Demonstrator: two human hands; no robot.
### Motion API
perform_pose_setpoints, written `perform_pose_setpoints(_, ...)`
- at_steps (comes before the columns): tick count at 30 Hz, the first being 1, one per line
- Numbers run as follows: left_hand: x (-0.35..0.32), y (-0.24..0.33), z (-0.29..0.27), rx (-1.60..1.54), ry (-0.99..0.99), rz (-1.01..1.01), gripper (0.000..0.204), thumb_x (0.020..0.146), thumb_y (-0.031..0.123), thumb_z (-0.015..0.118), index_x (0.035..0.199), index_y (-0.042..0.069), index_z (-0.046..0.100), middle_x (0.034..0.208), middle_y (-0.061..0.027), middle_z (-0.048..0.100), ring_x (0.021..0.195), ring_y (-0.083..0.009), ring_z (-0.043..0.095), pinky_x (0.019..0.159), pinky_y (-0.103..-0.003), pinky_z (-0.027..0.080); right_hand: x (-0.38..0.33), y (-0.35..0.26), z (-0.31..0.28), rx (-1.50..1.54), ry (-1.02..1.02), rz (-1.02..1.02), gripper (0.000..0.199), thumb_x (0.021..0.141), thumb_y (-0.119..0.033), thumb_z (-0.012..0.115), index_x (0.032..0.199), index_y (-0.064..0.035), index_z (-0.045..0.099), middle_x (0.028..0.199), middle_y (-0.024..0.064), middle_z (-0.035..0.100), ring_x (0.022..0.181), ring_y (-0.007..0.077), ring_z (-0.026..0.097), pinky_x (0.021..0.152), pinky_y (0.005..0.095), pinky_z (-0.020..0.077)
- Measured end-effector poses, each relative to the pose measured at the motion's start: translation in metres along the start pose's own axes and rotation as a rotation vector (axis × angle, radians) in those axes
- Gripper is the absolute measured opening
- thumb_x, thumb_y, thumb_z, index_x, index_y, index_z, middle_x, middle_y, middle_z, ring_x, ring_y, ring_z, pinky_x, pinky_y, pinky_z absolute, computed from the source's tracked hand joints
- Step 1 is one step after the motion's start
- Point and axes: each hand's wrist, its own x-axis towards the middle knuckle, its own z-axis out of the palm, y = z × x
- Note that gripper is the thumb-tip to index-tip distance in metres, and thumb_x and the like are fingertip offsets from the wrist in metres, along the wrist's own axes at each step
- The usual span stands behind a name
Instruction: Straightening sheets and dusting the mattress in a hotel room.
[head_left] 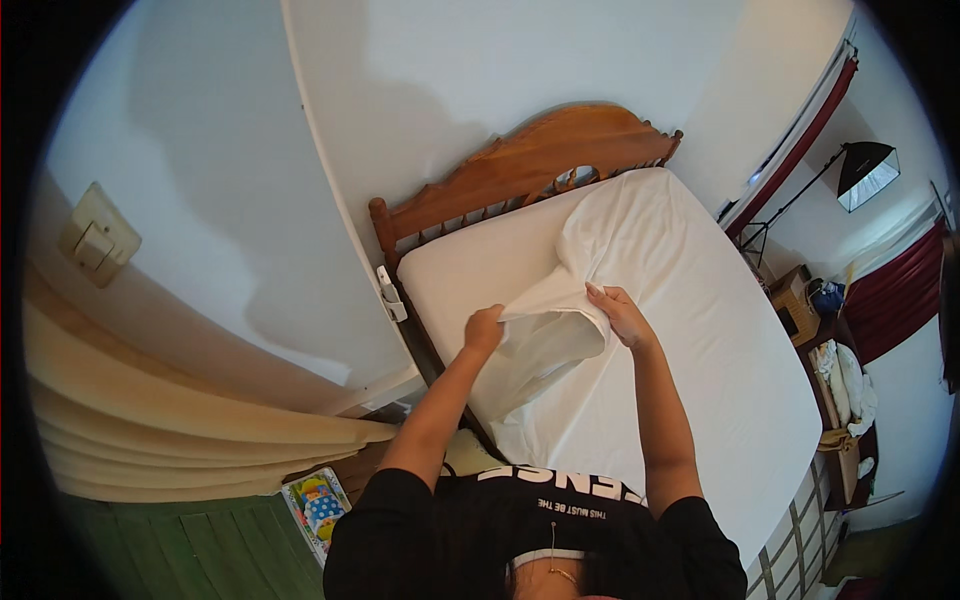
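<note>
Over the bed (700, 330), near its wooden headboard (520, 165), the left hand (484, 328) grips the white pillowcase (555, 320); the right hand (620, 315) pinches its opposite edge; the cloth hangs between them.

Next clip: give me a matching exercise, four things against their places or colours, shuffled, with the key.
1. left hand
2. headboard
3. curtain
4. right hand

A. cream folds at the left
B. grips the white cloth's left edge
C. brown wood at the mattress's far end
D. holds the cloth's right side

Pairs: 1-B, 2-C, 3-A, 4-D
</note>
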Motion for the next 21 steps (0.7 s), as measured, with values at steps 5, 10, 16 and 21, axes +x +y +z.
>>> perform_pose_setpoints(5,-0.046,-0.015,-0.072,0.122,0.211,0.020,0.010,0.073,0.012,0.054,0.078,0.007,0.061,0.075,-0.0188,0.060,0.074,-0.0372,0.059,0.066,-0.046,0.046,-0.010,0.011,0.002,-0.204,0.011,0.017,0.038,0.090,-0.035,0.050,0.083,-0.0007,0.065,0.073,-0.0014,0.061,0.063,0.0039,0.052,0.062,0.0196,0.0431)
perform_pose_setpoints(10,-0.103,-0.023,-0.106,0.316,-0.112,-0.311,0.026,0.081,0.026,0.052,0.081,0.003,0.064,0.072,-0.0180,0.062,0.073,-0.0338,0.061,0.066,-0.041,0.048,0.005,0.043,0.045,-0.340,-0.193,-0.162,0.041,0.089,-0.037,0.050,0.080,0.0000,0.064,0.066,-0.0058,0.052,0.060,0.0038,0.042,0.055,0.0201,0.0374)
perform_pose_setpoints(16,-0.108,0.006,-0.093,-0.528,-0.587,-0.803,0.056,0.091,0.052,0.032,0.098,0.003,0.060,0.093,-0.0107,0.062,0.084,-0.0257,0.061,0.074,-0.039,0.048,0.023,0.074,0.124,-0.489,-0.319,-0.249,0.036,0.092,-0.034,0.048,0.081,-0.0019,0.059,0.070,-0.0032,0.052,0.061,0.0051,0.045,0.054,0.0217,0.0400)
perform_pose_setpoints(21,-0.097,0.018,-0.090,-0.952,-0.067,-0.497,0.059,0.092,0.052,0.024,0.124,0.007,0.045,0.116,-0.0081,0.053,0.107,-0.0186,0.049,0.093,-0.033,0.035,0.014,0.078,0.153,-0.219,-0.269,-0.180,0.038,0.092,-0.038,0.045,0.082,-0.0031,0.057,0.070,0.0014,0.054,0.063,0.0089,0.052,0.056,0.0240,0.0459)
